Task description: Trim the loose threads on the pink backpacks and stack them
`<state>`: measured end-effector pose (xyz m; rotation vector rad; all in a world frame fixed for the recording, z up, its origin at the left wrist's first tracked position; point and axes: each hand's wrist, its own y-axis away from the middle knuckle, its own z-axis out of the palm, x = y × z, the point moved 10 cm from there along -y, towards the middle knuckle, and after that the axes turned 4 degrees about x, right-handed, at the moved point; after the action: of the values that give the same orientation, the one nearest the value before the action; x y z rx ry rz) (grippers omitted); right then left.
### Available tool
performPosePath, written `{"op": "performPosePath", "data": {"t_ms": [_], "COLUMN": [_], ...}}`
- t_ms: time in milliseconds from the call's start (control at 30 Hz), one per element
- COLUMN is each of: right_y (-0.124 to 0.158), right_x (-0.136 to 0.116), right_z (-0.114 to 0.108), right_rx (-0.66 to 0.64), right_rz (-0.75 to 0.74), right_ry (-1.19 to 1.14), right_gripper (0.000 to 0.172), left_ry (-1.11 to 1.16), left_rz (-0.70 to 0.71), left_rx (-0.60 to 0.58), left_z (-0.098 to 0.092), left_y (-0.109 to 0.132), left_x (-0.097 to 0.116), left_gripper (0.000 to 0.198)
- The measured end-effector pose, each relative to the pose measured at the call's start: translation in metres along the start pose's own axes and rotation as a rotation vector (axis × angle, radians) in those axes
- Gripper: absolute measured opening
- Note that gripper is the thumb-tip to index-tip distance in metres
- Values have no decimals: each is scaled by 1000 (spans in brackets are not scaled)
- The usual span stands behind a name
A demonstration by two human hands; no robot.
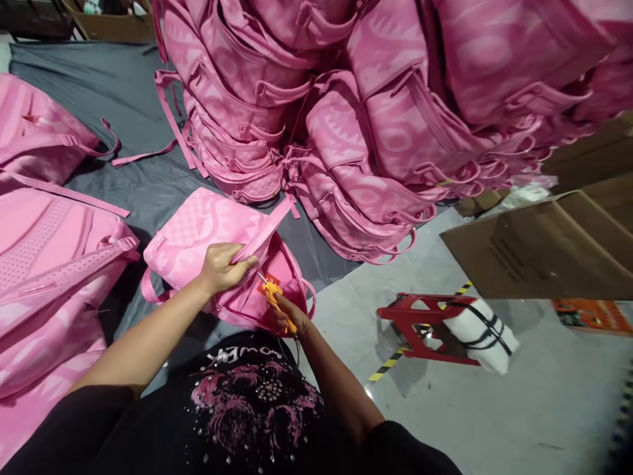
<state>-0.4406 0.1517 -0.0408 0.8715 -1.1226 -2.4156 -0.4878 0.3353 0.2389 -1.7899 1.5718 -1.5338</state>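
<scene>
A pink patterned backpack (192,227) lies in front of me on a dark cloth, its main opening gaping toward the right. My left hand (225,266) is closed on the edge of the backpack's opening and holds it up. In my right hand (287,313) is a pair of orange-handled scissors (273,292), the fingers wrapped round the handles. The metal blades point up and left, close to the edge by my left thumb. Behind the scissors, a small red-orange patch shows on the pink lining. Whether the blades touch the fabric I cannot tell.
High stacks of pink backpacks (395,125) stand at the back, on the dark cloth (133,86). More pink backpacks (54,264) lie at the left. On the floor at the right are a red stool (415,330) with a white bundle (482,333) and a cardboard box (534,251).
</scene>
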Motion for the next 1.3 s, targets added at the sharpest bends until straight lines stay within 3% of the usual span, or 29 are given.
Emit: {"op": "performPosePath", "data": {"t_ms": [100, 167, 300, 400, 467, 567, 633, 767, 1000, 1167, 1300], "right_y": [-7, -9, -3, 13, 26, 48, 61, 73, 52, 51, 70], "right_x": [-6, 0, -14, -68, -121, -184, -204, -205, -170, -186, -192], "right_z": [1, 3, 1, 8, 7, -1, -2, 11, 18, -8, -53], "right_rx": [36, 37, 117, 171, 302, 500, 515, 365, 62, 12, 45], "right_rz": [-102, -81, -74, -80, -72, 172, 340, 391, 399, 222, 129], "right_ry": [-48, -14, 348, 852, 1212, 1794, 1976, 2025, 2007, 1851, 1594], "right_gripper": [46, 48, 46, 38, 33, 31, 29, 31, 30, 31, 31], "left_ry": [-9, -5, -2, -16, -54, -151, -219, -320, -455, -527, -419], "left_rz": [44, 65, 70, 70, 39, -70, -128, -161, -263, -272, -380], "left_rx": [-12, -29, -42, -88, -115, -104, -74, -18, 21, -56, -272], "left_z": [0, 4, 10, 15, 17, 13, 8, 5, 9, 32, 63], "left_y": [-4, -6, -6, -4, -1, 4, 8, 15, 25, 37, 83], "left_x": [-2, -3, -3, 1, 1, -3, -3, 7, 19, 55, 83], "left_gripper": [40, 40, 38, 33, 34, 39, 41, 42, 42, 41, 42]}}
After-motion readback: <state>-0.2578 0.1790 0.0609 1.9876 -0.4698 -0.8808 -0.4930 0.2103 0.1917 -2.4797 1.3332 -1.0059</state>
